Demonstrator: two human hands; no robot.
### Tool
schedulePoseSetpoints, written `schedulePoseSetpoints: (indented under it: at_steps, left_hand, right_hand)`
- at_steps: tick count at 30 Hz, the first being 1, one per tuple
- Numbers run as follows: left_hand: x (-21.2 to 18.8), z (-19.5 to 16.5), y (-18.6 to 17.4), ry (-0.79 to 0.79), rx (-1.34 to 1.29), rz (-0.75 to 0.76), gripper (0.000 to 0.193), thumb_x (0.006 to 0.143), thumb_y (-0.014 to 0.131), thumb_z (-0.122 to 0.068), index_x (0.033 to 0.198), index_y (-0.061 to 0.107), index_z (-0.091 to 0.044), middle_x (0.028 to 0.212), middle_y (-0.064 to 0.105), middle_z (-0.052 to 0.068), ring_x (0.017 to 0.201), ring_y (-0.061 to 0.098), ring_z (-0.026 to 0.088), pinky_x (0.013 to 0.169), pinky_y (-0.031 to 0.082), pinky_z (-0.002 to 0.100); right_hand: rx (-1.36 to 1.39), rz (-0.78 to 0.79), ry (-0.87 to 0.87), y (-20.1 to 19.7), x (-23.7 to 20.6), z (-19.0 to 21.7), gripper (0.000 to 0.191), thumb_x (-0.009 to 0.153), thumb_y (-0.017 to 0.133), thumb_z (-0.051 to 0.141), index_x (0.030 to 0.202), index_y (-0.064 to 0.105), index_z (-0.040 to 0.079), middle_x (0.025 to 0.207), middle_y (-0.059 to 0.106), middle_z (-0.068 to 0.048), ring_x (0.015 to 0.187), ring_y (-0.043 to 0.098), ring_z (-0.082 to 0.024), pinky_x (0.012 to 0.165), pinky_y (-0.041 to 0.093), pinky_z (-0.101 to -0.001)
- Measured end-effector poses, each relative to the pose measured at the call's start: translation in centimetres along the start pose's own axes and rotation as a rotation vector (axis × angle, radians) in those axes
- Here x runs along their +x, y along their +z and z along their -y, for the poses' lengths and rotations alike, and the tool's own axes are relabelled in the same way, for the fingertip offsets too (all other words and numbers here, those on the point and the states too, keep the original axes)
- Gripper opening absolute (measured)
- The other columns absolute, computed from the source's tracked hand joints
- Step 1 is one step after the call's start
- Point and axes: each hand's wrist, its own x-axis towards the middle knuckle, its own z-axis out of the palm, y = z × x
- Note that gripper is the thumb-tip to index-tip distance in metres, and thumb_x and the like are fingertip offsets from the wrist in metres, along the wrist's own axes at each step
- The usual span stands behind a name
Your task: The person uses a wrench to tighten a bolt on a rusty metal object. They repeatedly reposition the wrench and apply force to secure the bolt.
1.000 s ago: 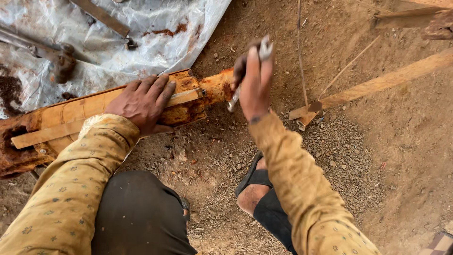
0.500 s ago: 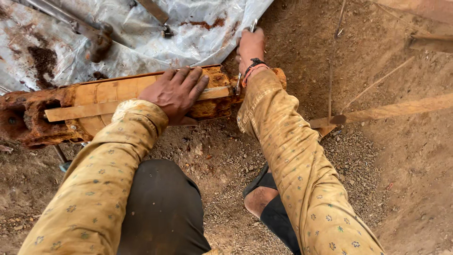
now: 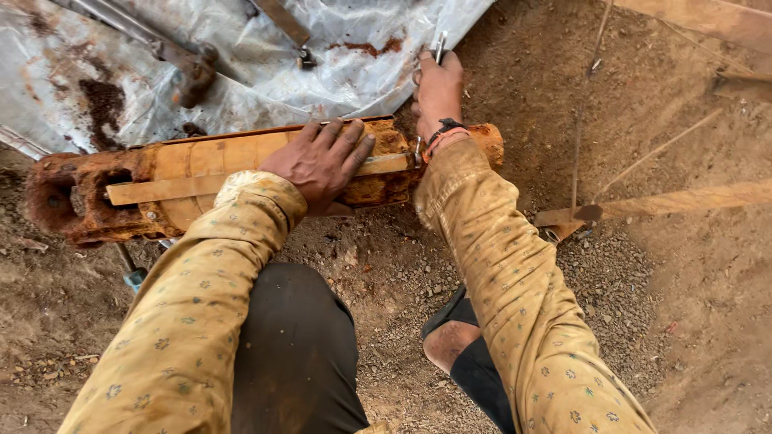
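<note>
A long rusty orange metal casting [image 3: 88,189] lies across the dirt in front of me. Along its top rests a thin wooden strip [image 3: 161,190]. My left hand [image 3: 322,161] lies flat on the casting and presses the strip down, fingers spread. My right hand [image 3: 438,90] reaches over the far right end of the casting and grips a small silver metal tool [image 3: 439,44], whose tip sticks up past my fingers. A red band sits on that wrist.
A crumpled grey plastic sheet [image 3: 241,72] with rust stains lies behind the casting, with metal rods [image 3: 161,40] on it. Wooden sticks [image 3: 683,201] lie on the dirt at right. My knee and sandalled foot [image 3: 450,337] are below.
My right hand has swung from above the casting's end down and over to its far side, still holding the tool. My left hand has stayed on the strip.
</note>
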Motion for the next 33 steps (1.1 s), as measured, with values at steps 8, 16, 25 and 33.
schedulePoseSetpoints:
  at_steps: [8,16,25,33]
  left_hand:
    - [-0.1,-0.1,0.4,-0.001,-0.001,-0.012,0.116,0.079,0.065,-0.075,0.157,0.023,0.001,0.159,0.030,0.026,0.142,0.034,0.044,0.114,0.031,0.055]
    - [1.3,-0.5,1.0,0.046,0.394,-0.177,0.093,0.100,0.057,-0.056,0.163,0.016,-0.002,0.165,0.024,0.025,0.143,0.031,0.041,0.114,0.026,0.051]
    - [0.6,-1.4,-0.6,-0.049,0.110,0.090,0.118,0.082,0.053,-0.079,0.162,0.015,-0.001,0.165,0.024,0.021,0.149,0.030,0.038,0.121,0.027,0.047]
    - [0.4,-1.5,0.0,-0.032,0.050,-0.007,0.119,0.077,0.061,-0.080,0.157,0.022,-0.002,0.160,0.029,0.023,0.144,0.033,0.041,0.115,0.031,0.050]
  right_hand:
    - [0.205,0.157,-0.428,-4.5,-3.4,-3.3,0.030,0.110,0.057,0.031,0.088,0.052,0.011,0.070,0.046,-0.001,0.052,0.048,-0.011,0.042,0.046,-0.0277]
    - [-0.951,0.657,-1.432,-18.7,-8.7,-14.0,0.027,0.091,0.066,0.021,0.117,0.062,0.019,0.142,0.059,-0.007,0.115,0.056,-0.028,0.096,0.045,-0.0459]
    - [-1.708,1.041,-1.278,-17.5,-4.2,-17.4,0.056,0.084,0.070,0.021,0.139,0.062,0.018,0.148,0.048,-0.005,0.108,0.050,-0.029,0.087,0.048,-0.0400]
    - [-1.566,0.868,-1.408,-19.7,-4.1,-17.1,0.045,0.083,0.068,0.010,0.126,0.066,0.020,0.129,0.056,0.001,0.102,0.052,-0.027,0.080,0.050,-0.0376]
